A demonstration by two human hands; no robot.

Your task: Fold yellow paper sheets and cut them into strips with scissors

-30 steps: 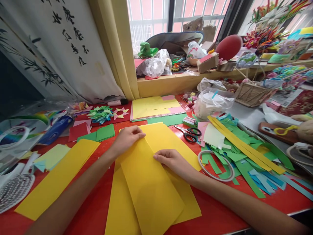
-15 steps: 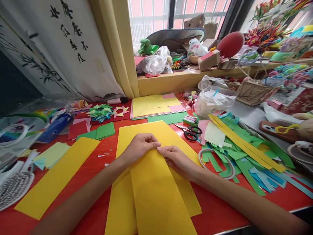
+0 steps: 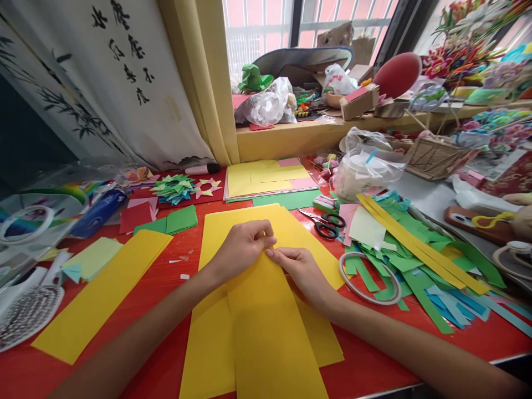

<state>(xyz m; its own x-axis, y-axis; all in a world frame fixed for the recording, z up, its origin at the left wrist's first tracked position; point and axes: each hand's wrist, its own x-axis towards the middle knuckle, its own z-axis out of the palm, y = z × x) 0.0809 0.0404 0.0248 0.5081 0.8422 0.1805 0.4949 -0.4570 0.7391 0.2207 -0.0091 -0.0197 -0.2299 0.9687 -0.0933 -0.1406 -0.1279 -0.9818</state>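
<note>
Both hands meet over the middle of the table, pinching the far end of a long yellow paper strip (image 3: 270, 327). My left hand (image 3: 246, 246) is closed on its upper left side, thumb and fingertips together. Close beside it, my right hand (image 3: 305, 271) grips the same end from the right, thumb on top. The strip runs from the fingers toward me. Beneath it lie larger yellow paper sheets (image 3: 210, 338), partly hidden by the strip and hands. What exactly sits between the fingertips is too small to make out.
Scissors (image 3: 323, 223) with black handles and a tape roll (image 3: 369, 278) lie to the right, beside green and blue paper strips (image 3: 419, 282). At the left are another yellow strip (image 3: 102, 296), green squares (image 3: 182, 220) and a silver-beaded white item (image 3: 31, 316). Stacked paper (image 3: 266, 178) lies behind.
Both hands remain at the strip's end, with the left fingers curled slightly higher. The strip's near part has shifted a little. The whole view has moved slightly.
</note>
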